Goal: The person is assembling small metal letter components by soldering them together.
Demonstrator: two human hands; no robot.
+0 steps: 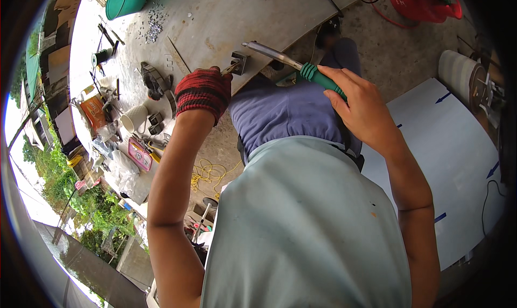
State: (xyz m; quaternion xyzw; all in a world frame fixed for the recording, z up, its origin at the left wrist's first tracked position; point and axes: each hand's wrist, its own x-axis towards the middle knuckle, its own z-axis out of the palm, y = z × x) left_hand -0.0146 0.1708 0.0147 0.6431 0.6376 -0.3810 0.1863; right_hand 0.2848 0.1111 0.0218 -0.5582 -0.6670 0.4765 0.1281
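Observation:
My left hand point(203, 92), in a red and black knitted glove, is closed at the table's near edge. From its fingers pokes a narrow metal-jawed tool point(230, 68), mostly hidden by the glove. Those jaws meet a small dark bent metal piece point(240, 63). My bare right hand point(358, 100) grips the green handle of a soldering iron point(274, 56). The iron's metal shaft points left, and its tip sits just above and beyond the dark piece, apart from it in this view. A thin metal strip point(178, 54) lies on the table past the gloved hand.
The grey table point(226, 17) bears a green bucket point(125, 1), a pile of small metal bits point(154, 28), a solder spool point(100, 57), a white mug point(134, 118) and a pink tray point(140, 154). A red gas cylinder point(423, 4) stands on the floor; a white sheet point(431, 162) lies right.

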